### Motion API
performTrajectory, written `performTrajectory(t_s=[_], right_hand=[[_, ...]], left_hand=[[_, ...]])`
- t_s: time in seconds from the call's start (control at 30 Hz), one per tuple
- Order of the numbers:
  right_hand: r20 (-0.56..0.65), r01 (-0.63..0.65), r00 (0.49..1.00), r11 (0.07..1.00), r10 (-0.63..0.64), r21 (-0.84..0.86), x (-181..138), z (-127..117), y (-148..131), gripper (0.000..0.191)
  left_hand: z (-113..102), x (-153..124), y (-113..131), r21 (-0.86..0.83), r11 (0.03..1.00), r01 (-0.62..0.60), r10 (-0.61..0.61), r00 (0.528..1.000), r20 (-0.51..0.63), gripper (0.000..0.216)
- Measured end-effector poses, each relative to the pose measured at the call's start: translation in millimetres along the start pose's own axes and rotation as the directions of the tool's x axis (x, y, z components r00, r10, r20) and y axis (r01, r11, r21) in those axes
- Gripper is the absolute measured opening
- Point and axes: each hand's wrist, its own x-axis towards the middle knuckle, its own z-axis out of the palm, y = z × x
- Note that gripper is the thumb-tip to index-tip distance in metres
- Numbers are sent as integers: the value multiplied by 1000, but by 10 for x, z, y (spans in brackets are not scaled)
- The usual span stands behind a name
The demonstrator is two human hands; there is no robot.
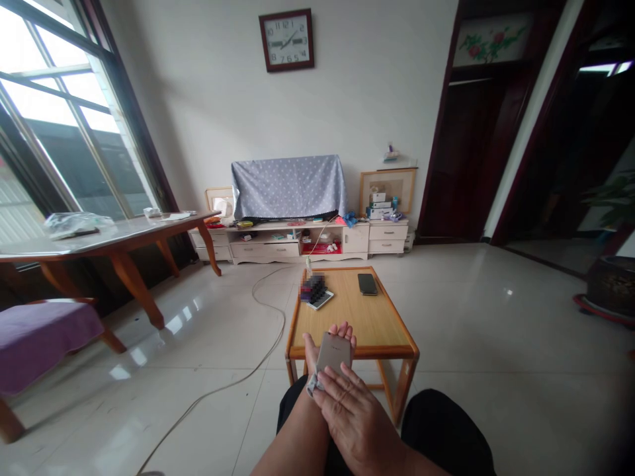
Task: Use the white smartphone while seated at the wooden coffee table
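Note:
My left hand [317, 350] holds a silver-grey phone [333, 354] from underneath, back side up, just above my knees. My right hand [350, 410] lies over the phone's near end and presses a small grey cloth [312, 385] against it. In front of me stands a low wooden table [391, 337]. On it lie a black phone [367, 283] at the far right and a blurred dark item on a white device [314, 292] at the far left.
A white cable [258, 301] trails over the tiled floor from the low table. A long table [124, 235] and a purple-cushioned seat [40, 337] stand at the left. A cloth-covered TV on a white cabinet [297, 241] is at the back wall. A potted plant [612, 281] sits right.

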Motion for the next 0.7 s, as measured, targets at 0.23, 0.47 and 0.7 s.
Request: performTrajectory(t_s=[0.23, 0.47, 0.7], right_hand=[[-59, -392, 896, 847, 440, 360, -324, 69, 235, 26], [365, -801, 279, 5, 888, 599, -421, 254, 505, 24], [443, -860, 463, 267, 768, 435, -355, 598, 634, 36]], left_hand=[[-15, 84, 216, -38, 998, -59, 55, 992, -112, 72], [95, 231, 240, 33, 999, -40, 47, 968, -245, 64], [-30, 479, 279, 260, 966, -4, 114, 906, -407, 62]])
